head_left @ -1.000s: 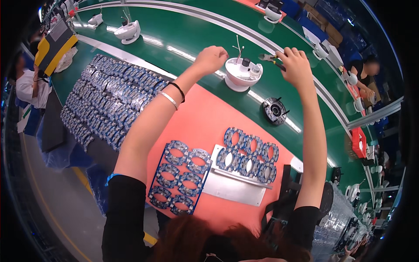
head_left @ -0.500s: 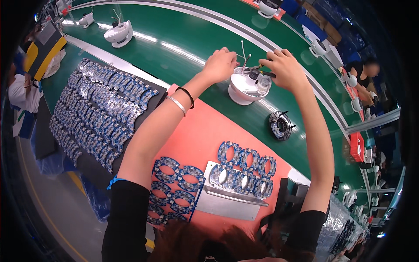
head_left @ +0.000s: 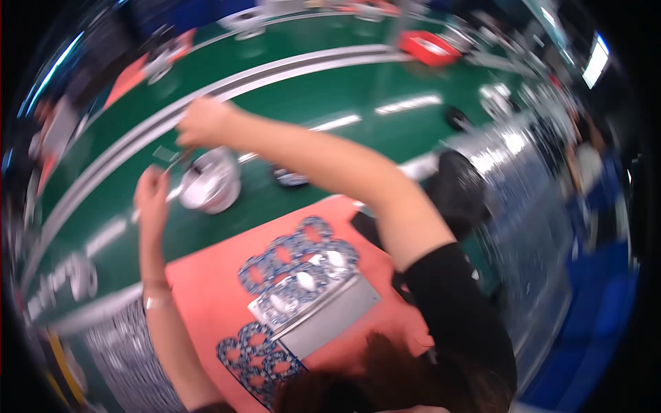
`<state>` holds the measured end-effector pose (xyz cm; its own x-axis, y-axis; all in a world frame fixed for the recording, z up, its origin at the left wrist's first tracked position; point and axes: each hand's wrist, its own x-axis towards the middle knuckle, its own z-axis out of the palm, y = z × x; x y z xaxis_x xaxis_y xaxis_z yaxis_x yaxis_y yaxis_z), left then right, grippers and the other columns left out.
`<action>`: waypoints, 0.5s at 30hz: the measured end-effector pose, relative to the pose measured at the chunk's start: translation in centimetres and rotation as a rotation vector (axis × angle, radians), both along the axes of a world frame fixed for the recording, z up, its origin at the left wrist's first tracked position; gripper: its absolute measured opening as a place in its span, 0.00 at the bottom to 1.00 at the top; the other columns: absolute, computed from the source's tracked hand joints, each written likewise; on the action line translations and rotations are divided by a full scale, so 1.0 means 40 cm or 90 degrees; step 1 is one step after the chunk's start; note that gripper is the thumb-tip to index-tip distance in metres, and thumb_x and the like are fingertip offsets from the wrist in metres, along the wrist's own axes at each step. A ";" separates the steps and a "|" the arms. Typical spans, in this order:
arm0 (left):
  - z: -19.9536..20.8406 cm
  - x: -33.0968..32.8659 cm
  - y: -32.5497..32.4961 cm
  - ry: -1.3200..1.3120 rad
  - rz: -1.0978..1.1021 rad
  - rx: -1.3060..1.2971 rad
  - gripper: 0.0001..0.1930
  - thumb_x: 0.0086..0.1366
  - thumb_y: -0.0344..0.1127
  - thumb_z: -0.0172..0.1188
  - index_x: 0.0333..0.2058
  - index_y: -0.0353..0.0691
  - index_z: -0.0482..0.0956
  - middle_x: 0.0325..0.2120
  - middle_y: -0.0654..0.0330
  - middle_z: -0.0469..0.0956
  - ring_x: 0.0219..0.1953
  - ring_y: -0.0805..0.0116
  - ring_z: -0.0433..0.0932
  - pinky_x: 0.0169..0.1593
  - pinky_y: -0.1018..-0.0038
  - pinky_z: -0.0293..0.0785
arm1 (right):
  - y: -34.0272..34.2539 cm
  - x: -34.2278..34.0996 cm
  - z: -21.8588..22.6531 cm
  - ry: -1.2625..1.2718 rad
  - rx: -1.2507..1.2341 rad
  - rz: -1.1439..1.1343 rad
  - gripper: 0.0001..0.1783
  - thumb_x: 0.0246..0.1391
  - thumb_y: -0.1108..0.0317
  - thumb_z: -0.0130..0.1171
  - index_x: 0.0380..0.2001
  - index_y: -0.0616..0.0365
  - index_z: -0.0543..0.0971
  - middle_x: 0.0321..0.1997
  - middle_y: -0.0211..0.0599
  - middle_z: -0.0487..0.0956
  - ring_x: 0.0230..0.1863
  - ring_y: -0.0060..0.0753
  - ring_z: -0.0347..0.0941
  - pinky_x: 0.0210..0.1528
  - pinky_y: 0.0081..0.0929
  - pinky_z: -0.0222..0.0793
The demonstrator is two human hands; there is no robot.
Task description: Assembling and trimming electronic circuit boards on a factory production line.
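Motion blur smears the scene. A white, bowl-shaped housing (head_left: 212, 184) stands on the green worktop, with dark and pale parts inside its open top. At its left, my left hand (head_left: 151, 193) is closed in a pinch on a thin, pale wire (head_left: 172, 164) beside the rim. My right hand (head_left: 205, 124) is closed above the housing's far side, fingers curled down toward the wire; what it grips is too blurred to name. A dark round part (head_left: 289, 177) lies right of the housing, partly behind my right forearm.
Blue circuit boards (head_left: 286, 256) lie on an orange mat (head_left: 206, 268), some on a metal plate (head_left: 330, 316). More boards (head_left: 131, 351) are stacked at lower left. A rail (head_left: 275, 72) curves across the worktop. A red tray (head_left: 430, 48) is at the far side, clear plastic (head_left: 516, 199) at right.
The view has swung to the right, so the housing and both hands now appear farther left. My hands remain at the housing, the right one now higher than the left in the picture.
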<state>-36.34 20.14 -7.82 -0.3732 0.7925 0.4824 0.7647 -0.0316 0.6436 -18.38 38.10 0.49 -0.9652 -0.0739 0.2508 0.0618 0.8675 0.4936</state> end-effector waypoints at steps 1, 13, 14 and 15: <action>0.054 0.070 0.013 -0.024 -0.027 -0.012 0.08 0.70 0.32 0.59 0.31 0.36 0.75 0.26 0.65 0.74 0.31 0.78 0.70 0.37 0.77 0.69 | 0.041 0.036 -0.007 0.119 0.012 0.015 0.08 0.47 0.53 0.64 0.21 0.40 0.81 0.25 0.25 0.80 0.33 0.34 0.82 0.29 0.37 0.72; 0.518 0.483 -0.288 -0.021 -0.257 -0.014 0.07 0.75 0.30 0.52 0.35 0.36 0.69 0.25 0.64 0.72 0.27 0.78 0.70 0.33 0.79 0.66 | -0.290 0.383 0.305 0.459 -0.142 0.007 0.18 0.40 0.59 0.68 0.39 0.42 0.84 0.41 0.35 0.81 0.48 0.43 0.78 0.49 0.41 0.69; 0.556 0.516 -0.368 0.002 -0.189 -0.028 0.06 0.73 0.28 0.53 0.34 0.37 0.69 0.24 0.64 0.71 0.26 0.78 0.69 0.32 0.79 0.65 | -0.334 0.363 0.316 0.468 -0.153 0.031 0.18 0.40 0.59 0.68 0.39 0.42 0.84 0.41 0.35 0.81 0.48 0.43 0.78 0.49 0.41 0.69; 0.598 0.551 -0.440 0.025 -0.132 -0.035 0.05 0.72 0.26 0.54 0.34 0.37 0.69 0.23 0.64 0.69 0.25 0.78 0.68 0.31 0.79 0.64 | -0.379 0.377 0.341 0.519 -0.188 0.065 0.17 0.39 0.59 0.69 0.38 0.43 0.84 0.41 0.35 0.80 0.48 0.44 0.78 0.49 0.41 0.69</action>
<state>-14.29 2.54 16.10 -0.1807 0.8761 0.4471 0.7698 -0.1569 0.6187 -3.32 22.95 14.11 -0.4685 0.0276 0.8830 0.2130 0.9735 0.0826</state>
